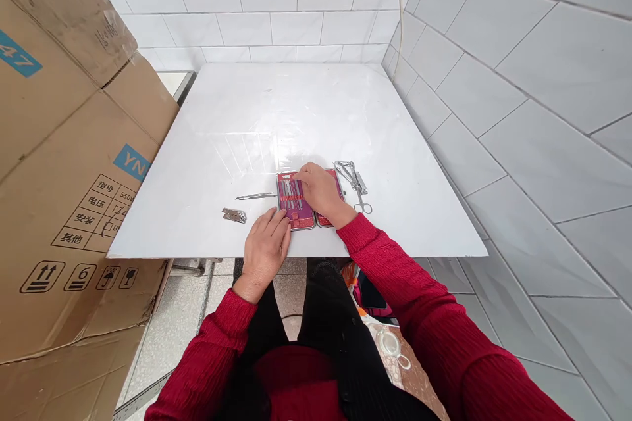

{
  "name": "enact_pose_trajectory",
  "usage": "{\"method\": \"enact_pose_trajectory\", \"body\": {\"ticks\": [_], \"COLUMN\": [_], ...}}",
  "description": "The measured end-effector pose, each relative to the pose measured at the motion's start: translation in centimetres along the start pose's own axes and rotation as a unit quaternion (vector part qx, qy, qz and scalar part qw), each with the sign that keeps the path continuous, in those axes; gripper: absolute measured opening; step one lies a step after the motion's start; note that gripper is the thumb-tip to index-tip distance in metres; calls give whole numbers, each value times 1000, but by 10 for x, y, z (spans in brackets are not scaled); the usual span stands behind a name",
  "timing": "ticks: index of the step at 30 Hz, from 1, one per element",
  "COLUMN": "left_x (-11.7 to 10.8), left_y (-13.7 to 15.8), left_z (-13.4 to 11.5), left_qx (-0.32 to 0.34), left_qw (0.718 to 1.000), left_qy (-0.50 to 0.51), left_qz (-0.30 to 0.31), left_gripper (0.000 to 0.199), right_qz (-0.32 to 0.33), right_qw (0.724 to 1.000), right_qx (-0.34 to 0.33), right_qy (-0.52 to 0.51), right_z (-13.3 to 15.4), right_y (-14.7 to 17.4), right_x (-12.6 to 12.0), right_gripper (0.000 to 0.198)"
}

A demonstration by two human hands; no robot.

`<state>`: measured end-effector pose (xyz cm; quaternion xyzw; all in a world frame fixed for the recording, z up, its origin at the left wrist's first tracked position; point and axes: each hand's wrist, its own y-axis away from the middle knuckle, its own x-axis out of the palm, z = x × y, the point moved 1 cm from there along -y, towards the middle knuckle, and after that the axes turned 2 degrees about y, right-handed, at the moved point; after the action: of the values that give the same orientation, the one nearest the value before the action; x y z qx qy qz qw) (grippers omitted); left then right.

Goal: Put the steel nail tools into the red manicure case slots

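Note:
An open manicure case [302, 222] with a red and purple lining lies near the table's front edge. Several slim metal tools [289, 194] sit in a row under a red strap in its left half. My left hand [266, 243] holds the case's near left corner, fingers along its side. Over the middle of the case is my right hand [323, 194], its thumb and fingers closed at the top of the tool row; whatever they pinch is hidden. Left of the case lie a thin metal tool [255, 197] and nail clippers [234, 215]. On its right are metal nippers [345, 173] and small scissors [363, 206].
A white table [316, 105] spreads out before me. Large cardboard boxes [74, 145] stand close on the left, and a tiled wall [533, 118] rises on the right. A cable [401, 6] hangs in the back corner. Below on the right is a small strainer-like item [390, 344].

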<state>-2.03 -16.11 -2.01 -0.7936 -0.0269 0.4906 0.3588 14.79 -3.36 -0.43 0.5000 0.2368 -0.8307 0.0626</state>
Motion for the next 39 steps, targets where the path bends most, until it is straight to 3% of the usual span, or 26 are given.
{"method": "enact_pose_trajectory", "body": {"ticks": [7,11,18,27,34,39], "left_x": [2,3,4,5,6,5], "left_y": [2,3,5,6,7,7], "left_z": [1,1,2,3,3,3], "left_qx": [6,1,1,0,0,-1], "left_qw": [1000,1000,1000,1000,1000,1000], "left_qy": [-17,-17,-10,-6,-8,-10], "left_qz": [-2,-1,4,8,7,6], "left_gripper": [19,21,22,22,24,23], "right_qz": [10,88,174,233,245,184], "right_qw": [999,993,968,948,956,979], "right_qx": [-35,-76,-130,-104,-95,-42], "right_qy": [4,-3,122,192,128,-78], "right_z": [22,48,87,108,105,74], "right_y": [2,-8,-39,-51,-51,-45], "right_x": [-12,-15,-4,4,1,0], "right_gripper": [30,24,25,28,23,13]}}
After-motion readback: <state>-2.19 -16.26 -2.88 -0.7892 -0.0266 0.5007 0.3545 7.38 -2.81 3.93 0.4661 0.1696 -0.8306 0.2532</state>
